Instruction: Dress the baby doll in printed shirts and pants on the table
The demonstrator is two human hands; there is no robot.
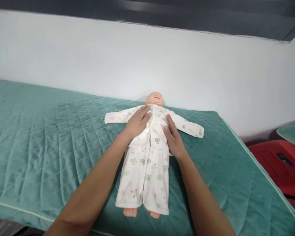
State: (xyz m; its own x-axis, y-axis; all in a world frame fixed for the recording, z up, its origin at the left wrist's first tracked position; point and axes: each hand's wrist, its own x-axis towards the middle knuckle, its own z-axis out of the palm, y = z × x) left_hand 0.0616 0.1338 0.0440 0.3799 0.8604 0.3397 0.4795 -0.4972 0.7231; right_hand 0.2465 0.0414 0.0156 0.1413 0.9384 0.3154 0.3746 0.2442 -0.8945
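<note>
Wall (pixel 64 52), white, fills the upper frame beneath a dark band (pixel 147 13). Green quilted cover (pixel 64 147) spreads across the lower frame, with a red plastic object (pixel 275 160) beyond its edge at far right. Dressed doll (pixel 151 144) lies face up on the cover at centre, head (pixel 154 98) toward the wall. Printed trousers (pixel 156 177) run toward the bottom of the frame; the matching jacket (pixel 159 131) has its sleeves spread to both sides. Both hands are open: the left hand (pixel 137 122) rests flat on the chest, the right hand (pixel 175 139) touches the jacket's right-of-frame side, with no clear grip. Both garments appear fully on and fairly smooth, so little seems left beyond minor straightening; whether the front is fastened cannot be told. Feet (pixel 130 212) remain bare.
</note>
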